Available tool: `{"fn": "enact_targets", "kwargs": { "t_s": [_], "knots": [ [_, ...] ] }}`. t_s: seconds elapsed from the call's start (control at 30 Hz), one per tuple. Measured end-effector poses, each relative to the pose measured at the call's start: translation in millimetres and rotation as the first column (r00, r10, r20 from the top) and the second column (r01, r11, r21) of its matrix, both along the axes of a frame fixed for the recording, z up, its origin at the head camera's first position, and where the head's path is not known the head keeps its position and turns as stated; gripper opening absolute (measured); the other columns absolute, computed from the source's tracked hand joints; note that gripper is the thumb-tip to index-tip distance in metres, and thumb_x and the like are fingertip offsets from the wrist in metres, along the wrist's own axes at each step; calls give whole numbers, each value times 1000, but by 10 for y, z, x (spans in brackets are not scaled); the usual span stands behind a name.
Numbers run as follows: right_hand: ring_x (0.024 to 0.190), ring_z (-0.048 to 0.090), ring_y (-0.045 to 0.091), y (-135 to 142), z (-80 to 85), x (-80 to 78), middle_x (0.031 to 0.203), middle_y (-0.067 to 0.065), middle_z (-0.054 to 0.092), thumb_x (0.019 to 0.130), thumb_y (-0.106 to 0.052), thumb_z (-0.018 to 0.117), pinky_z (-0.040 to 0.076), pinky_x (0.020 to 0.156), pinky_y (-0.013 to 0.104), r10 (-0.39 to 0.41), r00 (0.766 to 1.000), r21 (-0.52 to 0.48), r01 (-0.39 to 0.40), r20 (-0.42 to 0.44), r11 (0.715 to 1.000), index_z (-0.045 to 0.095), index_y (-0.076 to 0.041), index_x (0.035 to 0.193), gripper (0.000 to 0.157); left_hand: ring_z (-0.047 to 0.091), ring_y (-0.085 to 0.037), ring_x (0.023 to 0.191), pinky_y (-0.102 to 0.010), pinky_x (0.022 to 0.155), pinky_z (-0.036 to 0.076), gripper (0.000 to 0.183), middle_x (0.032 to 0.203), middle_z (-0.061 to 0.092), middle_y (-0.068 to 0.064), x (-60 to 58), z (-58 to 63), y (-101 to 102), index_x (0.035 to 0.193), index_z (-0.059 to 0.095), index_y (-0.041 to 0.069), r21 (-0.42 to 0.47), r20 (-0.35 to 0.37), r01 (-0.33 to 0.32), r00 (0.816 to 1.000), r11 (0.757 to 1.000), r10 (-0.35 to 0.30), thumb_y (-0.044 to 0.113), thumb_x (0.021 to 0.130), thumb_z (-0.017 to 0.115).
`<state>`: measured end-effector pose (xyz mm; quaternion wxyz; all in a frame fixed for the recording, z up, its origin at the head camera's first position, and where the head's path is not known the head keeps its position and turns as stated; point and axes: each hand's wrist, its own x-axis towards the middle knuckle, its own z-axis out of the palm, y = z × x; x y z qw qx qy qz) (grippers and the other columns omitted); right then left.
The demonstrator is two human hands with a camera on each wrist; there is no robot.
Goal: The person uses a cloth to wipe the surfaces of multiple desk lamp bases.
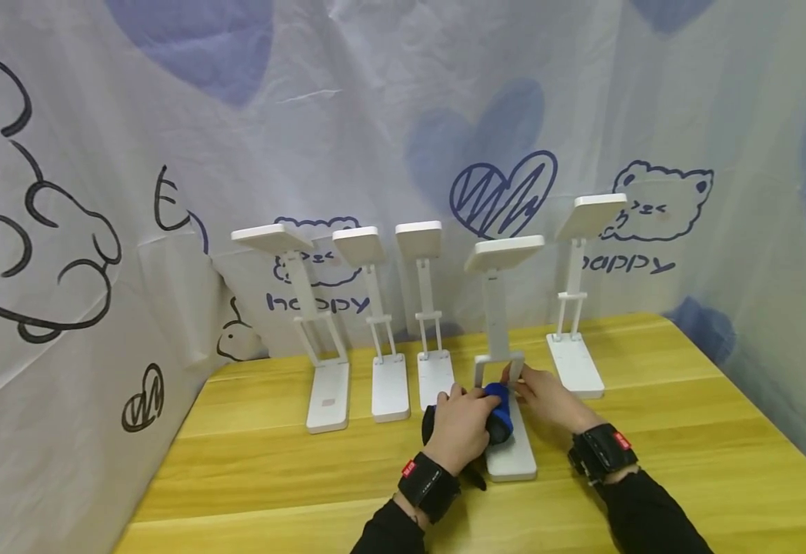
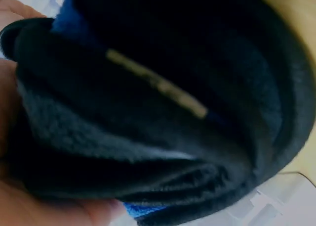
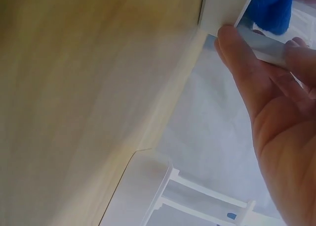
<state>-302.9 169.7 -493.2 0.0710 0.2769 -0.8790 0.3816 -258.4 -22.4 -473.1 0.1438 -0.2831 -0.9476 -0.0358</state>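
Observation:
In the head view my left hand [image 1: 460,427] grips a bunched blue and black cloth [image 1: 499,415] above the base of a white folding phone stand [image 1: 511,459]. Dark folds of the fleecy cloth [image 2: 148,97], with a small pale tag, fill most of the left wrist view. My right hand [image 1: 554,398] is at the right leg of the same stand. Up close, the fingers and thumb of that hand [image 3: 281,107] pinch the white leg [image 3: 266,49] just by the base. Blue fabric [image 3: 270,11] lies close to that leg. The left fingertips are partly hidden by the cloth.
Left of the hands stand three more white phone stands: one at far left [image 1: 328,396], one beside it [image 1: 391,387] and one nearer [image 1: 434,374]. Another stand [image 1: 576,365] is behind the right hand. A printed curtain [image 1: 375,154] hangs behind the yellow wooden table [image 1: 251,462].

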Motion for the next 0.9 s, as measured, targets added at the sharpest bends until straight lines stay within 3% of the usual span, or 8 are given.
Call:
{"fn": "enact_targets", "kwargs": {
  "t_s": [0.3, 0.43, 0.63, 0.77, 0.9],
  "knots": [
    [88, 65, 30, -36, 17, 19, 99, 19, 67, 97, -1, 46, 59, 66, 37, -22, 1000, -1, 22, -12, 1000, 56, -3, 104, 13, 53, -22, 103, -37, 69, 43, 48, 122, 64, 8, 10, 24, 59, 121, 65, 31, -64, -4, 67, 998, 996, -68, 11, 78, 69],
    [80, 64, 22, -32, 13, 36, 93, 13, 68, 95, -2, 50, 54, 64, 38, -60, 992, 32, 64, -112, 997, 58, -7, 102, 12, 50, -22, 109, -43, 77, 45, 53, 126, 61, 12, 14, 14, 33, 123, 63, 33, -57, 35, 136, 990, 989, -134, 8, 77, 69],
    [66, 57, 15, -10, -42, 41, 84, 11, 68, 91, 1, 54, 47, 56, 34, -98, 969, 27, 107, -228, 994, 59, -9, 99, 13, 47, -16, 98, -46, 82, 45, 56, 125, 61, 17, 51, 49, 8, 121, 64, 38, -55, 88, 249, 966, 967, -244, 5, 76, 71],
    [60, 52, 13, -22, -27, 50, 82, 12, 67, 91, 1, 55, 44, 53, 32, -97, 973, 25, 105, -209, 994, 59, -9, 98, 13, 45, -13, 100, -45, 84, 45, 58, 122, 62, 20, 95, 84, -54, 120, 64, 40, -53, 138, 294, 949, 954, -285, 2, 76, 71],
    [60, 53, 13, -38, 1, 65, 85, 14, 67, 92, 1, 54, 45, 53, 32, -96, 982, 22, 101, -165, 995, 59, -9, 98, 13, 44, -11, 103, -39, 83, 43, 61, 122, 60, 23, 128, 104, -156, 116, 66, 41, -16, 199, 359, 916, 933, -349, -4, 75, 67]
  ]
}}
